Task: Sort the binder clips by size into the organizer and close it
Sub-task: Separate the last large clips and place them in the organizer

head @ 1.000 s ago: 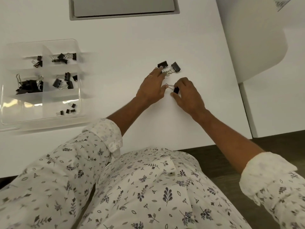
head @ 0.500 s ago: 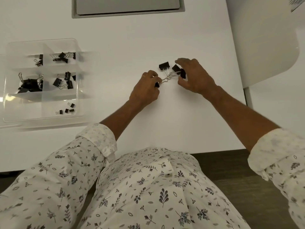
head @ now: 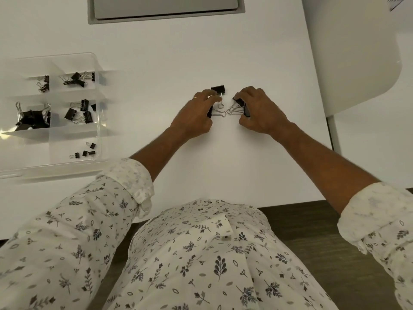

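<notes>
Black binder clips lie on the white table between my hands. My left hand [head: 196,115] pinches one clip [head: 215,113] whose wire handles point right. A loose black clip [head: 218,89] sits just beyond that hand's fingertips. My right hand [head: 260,110] grips a clip or two [head: 241,106] with the silver handles pointing left. The clear plastic organizer [head: 96,59] stands open at the far left. Its compartments hold sorted clips: large ones [head: 32,118] at left, medium ones [head: 78,114] in the middle, small ones [head: 86,151] at the front.
A grey recessed panel [head: 165,10] is set into the table at the back. A white chair back [head: 348,52] stands to the right of the table edge. The dark floor shows below the table's front edge.
My hands moved apart a little. The right hand closed round the clips at the right, and the left hand keeps its pinched clip, now near the loose clip.
</notes>
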### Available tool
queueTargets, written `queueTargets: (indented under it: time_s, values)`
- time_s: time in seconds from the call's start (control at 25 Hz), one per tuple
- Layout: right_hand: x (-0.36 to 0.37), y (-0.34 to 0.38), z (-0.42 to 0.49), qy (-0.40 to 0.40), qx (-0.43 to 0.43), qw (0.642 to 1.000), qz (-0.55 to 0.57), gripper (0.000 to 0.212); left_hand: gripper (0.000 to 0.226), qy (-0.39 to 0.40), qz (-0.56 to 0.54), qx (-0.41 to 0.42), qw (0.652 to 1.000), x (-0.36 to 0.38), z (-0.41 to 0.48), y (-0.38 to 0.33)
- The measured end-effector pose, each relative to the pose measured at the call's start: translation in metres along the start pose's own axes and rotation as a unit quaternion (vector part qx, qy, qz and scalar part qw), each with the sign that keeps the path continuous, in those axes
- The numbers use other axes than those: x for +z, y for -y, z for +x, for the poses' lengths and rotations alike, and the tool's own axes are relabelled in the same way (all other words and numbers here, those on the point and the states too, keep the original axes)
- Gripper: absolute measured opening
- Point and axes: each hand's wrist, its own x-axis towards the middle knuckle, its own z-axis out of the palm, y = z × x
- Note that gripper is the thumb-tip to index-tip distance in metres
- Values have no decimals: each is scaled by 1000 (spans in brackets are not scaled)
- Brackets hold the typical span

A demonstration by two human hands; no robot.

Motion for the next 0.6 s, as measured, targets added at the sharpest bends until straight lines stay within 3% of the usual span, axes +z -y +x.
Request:
queueTargets:
  time_s: [0.12, 0.32, 0.6]
  values:
    - [1, 6, -12, -7, 37, 999, 10, 59, 68, -5, 13, 10, 1000, 4, -4, -1]
    - [11, 22, -34, 1, 81, 995, 65, 83, 68, -8, 28, 33, 999, 10, -20, 1]
    - [16, 33, -54, -65, 93, 987, 111, 77, 52, -28, 13, 14, 999, 11, -37, 7]
